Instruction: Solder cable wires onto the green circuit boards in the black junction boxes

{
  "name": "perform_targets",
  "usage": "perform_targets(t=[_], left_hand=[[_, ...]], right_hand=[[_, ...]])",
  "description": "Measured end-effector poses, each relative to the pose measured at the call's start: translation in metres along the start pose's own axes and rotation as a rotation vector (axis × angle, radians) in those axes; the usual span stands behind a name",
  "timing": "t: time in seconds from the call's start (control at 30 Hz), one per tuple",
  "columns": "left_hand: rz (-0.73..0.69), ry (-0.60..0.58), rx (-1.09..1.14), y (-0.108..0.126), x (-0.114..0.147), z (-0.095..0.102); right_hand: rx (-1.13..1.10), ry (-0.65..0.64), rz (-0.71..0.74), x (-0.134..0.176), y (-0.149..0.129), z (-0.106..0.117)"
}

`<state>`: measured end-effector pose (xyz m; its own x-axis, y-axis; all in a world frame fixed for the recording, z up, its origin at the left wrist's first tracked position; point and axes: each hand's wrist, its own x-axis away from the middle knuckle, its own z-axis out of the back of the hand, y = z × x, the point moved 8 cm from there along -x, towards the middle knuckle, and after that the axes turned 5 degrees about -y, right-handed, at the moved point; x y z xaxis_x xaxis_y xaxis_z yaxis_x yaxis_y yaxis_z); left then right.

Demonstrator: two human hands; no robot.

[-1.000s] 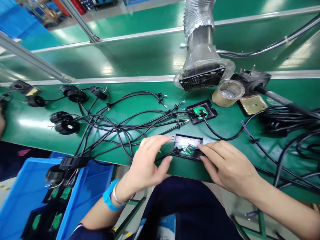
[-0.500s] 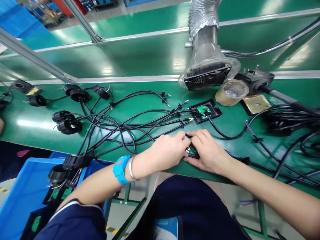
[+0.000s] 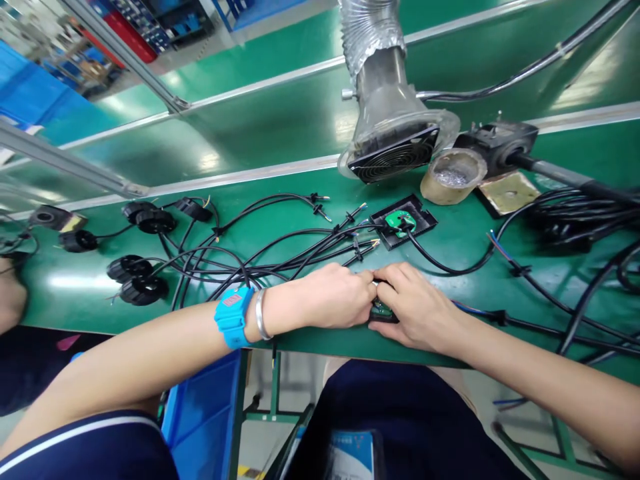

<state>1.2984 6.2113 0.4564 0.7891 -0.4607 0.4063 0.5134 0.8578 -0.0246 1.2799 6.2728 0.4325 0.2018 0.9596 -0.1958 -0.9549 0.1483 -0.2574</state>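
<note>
Close to the bench's front edge, both hands are closed around a small green circuit board (image 3: 383,309) in a black housing. My left hand (image 3: 340,295), with a blue strap and a metal bangle at the wrist, grips its left side with bent fingers. My right hand (image 3: 417,303) holds it from the right, fingertips meeting the left hand's. Fingers cover most of the board. Just beyond them lies a black square tray (image 3: 425,221) holding another green board (image 3: 400,222) with a black cable attached.
A fume extractor (image 3: 393,157) hangs at the back, beside a round solder cup (image 3: 453,175) and a soldering iron stand (image 3: 500,148). Black cables (image 3: 280,267) with round connectors (image 3: 145,290) spread leftward. More coiled cable (image 3: 575,217) lies right. A blue bin (image 3: 205,413) stands below; another person's arm (image 3: 10,300) shows far left.
The camera view has shifted and tilted. My left forearm now lies farther out to the left, covering much of the blue bin. Both hands stay on the circuit board.
</note>
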Motion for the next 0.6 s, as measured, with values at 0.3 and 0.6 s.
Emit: perform_targets(t=[0.3, 0.6], left_hand=[[0.109, -0.095, 0.185, -0.015, 0.01, -0.007], [0.121, 0.137, 0.018, 0.001, 0.041, -0.007]], right_hand=[[0.004, 0.014, -0.002, 0.002, -0.002, -0.001], [-0.028, 0.05, -0.006, -0.002, -0.008, 0.01]])
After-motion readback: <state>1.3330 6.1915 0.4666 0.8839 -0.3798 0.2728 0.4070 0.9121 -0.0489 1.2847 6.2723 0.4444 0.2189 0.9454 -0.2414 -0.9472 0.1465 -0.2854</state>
